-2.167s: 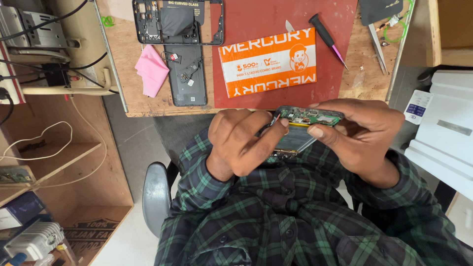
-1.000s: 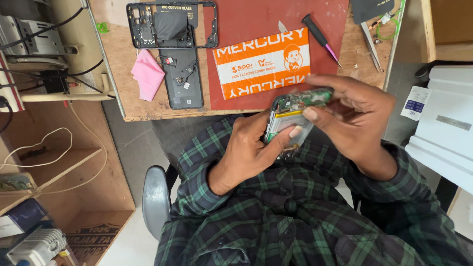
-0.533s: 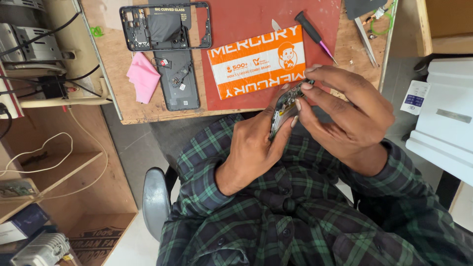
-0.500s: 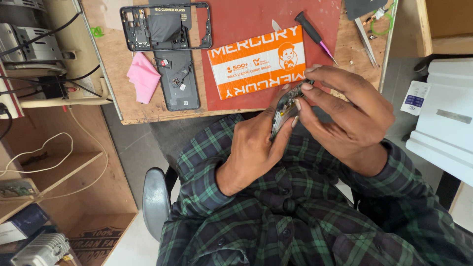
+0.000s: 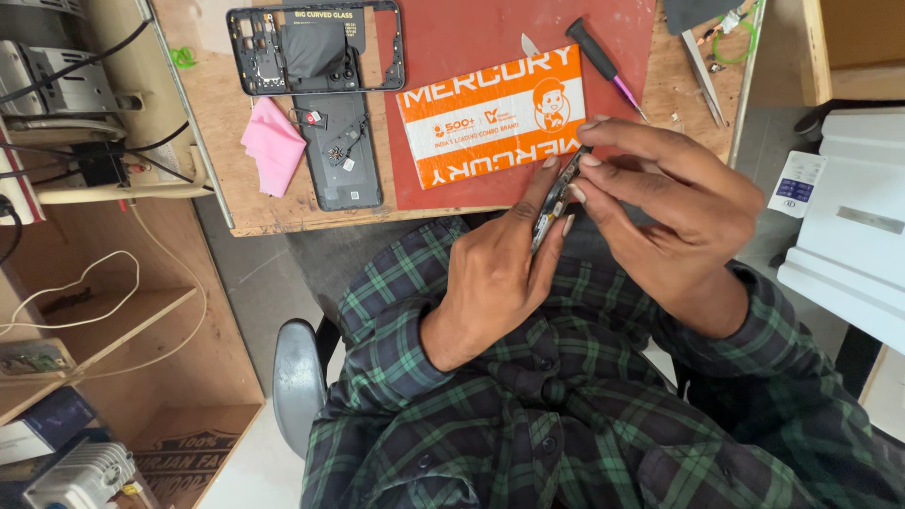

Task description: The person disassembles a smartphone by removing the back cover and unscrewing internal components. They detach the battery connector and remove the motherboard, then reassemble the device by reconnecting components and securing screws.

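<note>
Over the lap, against a green plaid shirt (image 5: 566, 396): left hand (image 5: 495, 273) and right hand (image 5: 674, 221), both pinching one phone assembly (image 5: 554, 198) between fingertips. Assembly now stands edge-on to the camera, a thin dark strip; two seconds earlier it lay flat with its green board facing up, and has since been raised toward the table edge. Beyond, on the wooden table (image 5: 283, 212): red mat (image 5: 452, 42), orange printed packet (image 5: 495, 118), grey phone back cover (image 5: 339, 155), pink cloth (image 5: 271, 146). Farther: black phone frame (image 5: 316, 47), black-handled screwdriver (image 5: 603, 66), metal tweezers (image 5: 702, 75). These table items are unchanged.
</note>
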